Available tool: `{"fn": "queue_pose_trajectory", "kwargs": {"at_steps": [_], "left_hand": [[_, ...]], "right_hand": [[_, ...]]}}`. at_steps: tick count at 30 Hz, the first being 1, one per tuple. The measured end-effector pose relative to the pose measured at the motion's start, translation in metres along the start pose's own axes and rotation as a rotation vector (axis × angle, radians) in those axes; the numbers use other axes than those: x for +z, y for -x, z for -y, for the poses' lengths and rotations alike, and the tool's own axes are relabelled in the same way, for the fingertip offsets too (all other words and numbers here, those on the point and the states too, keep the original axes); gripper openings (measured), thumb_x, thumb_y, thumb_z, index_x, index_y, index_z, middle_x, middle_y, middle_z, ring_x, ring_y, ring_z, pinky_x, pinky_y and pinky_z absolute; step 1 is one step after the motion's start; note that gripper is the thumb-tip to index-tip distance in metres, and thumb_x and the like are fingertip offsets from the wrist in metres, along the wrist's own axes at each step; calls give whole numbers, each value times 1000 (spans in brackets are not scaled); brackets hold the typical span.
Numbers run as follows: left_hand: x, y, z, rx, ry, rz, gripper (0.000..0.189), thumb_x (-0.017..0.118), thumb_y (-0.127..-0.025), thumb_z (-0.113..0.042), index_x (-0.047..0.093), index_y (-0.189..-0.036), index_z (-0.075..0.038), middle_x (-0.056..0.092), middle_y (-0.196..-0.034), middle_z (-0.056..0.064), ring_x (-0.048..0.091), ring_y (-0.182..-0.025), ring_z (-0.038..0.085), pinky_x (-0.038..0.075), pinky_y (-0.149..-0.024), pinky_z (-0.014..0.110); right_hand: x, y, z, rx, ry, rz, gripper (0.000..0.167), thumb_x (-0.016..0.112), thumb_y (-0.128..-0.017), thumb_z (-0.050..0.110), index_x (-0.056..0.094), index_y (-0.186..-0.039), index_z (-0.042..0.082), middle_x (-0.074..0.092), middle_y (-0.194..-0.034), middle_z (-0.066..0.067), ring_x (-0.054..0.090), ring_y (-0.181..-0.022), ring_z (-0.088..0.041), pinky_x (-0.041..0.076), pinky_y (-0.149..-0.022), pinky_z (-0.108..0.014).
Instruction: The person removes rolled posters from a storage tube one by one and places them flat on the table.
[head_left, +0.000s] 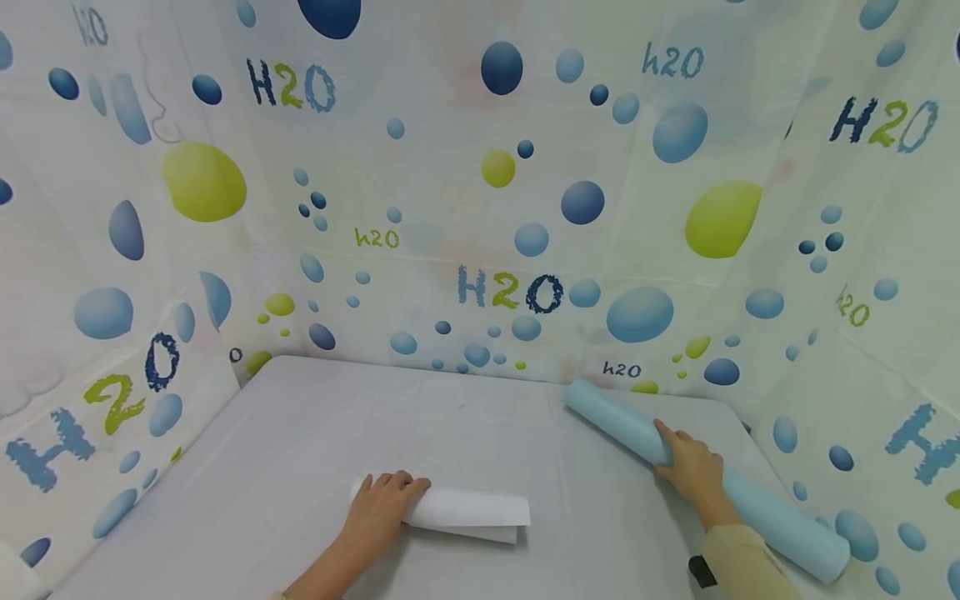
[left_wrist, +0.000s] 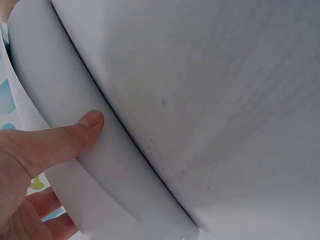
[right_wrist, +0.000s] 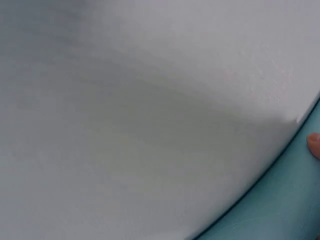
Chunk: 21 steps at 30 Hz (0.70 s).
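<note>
A rolled white paper sheet point(head_left: 472, 508) lies near the front middle of the table, its loose edge showing along the lower right side. My left hand point(head_left: 386, 504) grips its left end. In the left wrist view the thumb point(left_wrist: 75, 140) presses the white roll point(left_wrist: 100, 135) from one side, with fingers on the other. Slanting along the right side of the table is a long light blue roll point(head_left: 780, 508). My right hand point(head_left: 693, 471) holds it around the middle. Only a thumb tip point(right_wrist: 314, 144) on the blue roll point(right_wrist: 275, 200) shows in the right wrist view.
A white-covered table point(head_left: 300, 450) lies under both rolls. Behind it and at both sides hang white curtains point(head_left: 435, 167) printed with bubbles and "H2O". The blue roll's near end reaches the table's right edge. A small black item point(head_left: 702, 572) sits by the right sleeve.
</note>
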<state>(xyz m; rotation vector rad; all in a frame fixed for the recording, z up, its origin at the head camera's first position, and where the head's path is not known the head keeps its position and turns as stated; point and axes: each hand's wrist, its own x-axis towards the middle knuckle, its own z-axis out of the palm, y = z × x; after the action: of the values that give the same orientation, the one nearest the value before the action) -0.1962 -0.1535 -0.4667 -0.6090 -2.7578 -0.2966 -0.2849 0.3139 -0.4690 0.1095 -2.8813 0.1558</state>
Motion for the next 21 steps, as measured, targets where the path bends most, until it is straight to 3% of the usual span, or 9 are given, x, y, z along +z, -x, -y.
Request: {"fn": "queue_pose_trajectory", "kwargs": {"at_steps": [13, 21], "left_hand": [[3, 2, -3, 13, -5, -23, 57, 84, -53, -4, 61, -105, -14, 59, -95, 7, 57, -91, 33, 42, -79, 60], [3, 0, -3, 24, -9, -34, 58, 84, -53, -4, 61, -106, -14, 59, -96, 7, 57, -91, 33, 43, -79, 58]], "right_hand": [[9, -16, -10, 96, 16, 85, 77, 77, -72, 22, 37, -136, 8, 49, -118, -32, 50, -95, -51, 38, -74, -65], [3, -16, -9, 96, 55, 88, 79, 78, -71, 25, 37, -136, 8, 50, -117, -31, 53, -91, -49, 42, -71, -62]]}}
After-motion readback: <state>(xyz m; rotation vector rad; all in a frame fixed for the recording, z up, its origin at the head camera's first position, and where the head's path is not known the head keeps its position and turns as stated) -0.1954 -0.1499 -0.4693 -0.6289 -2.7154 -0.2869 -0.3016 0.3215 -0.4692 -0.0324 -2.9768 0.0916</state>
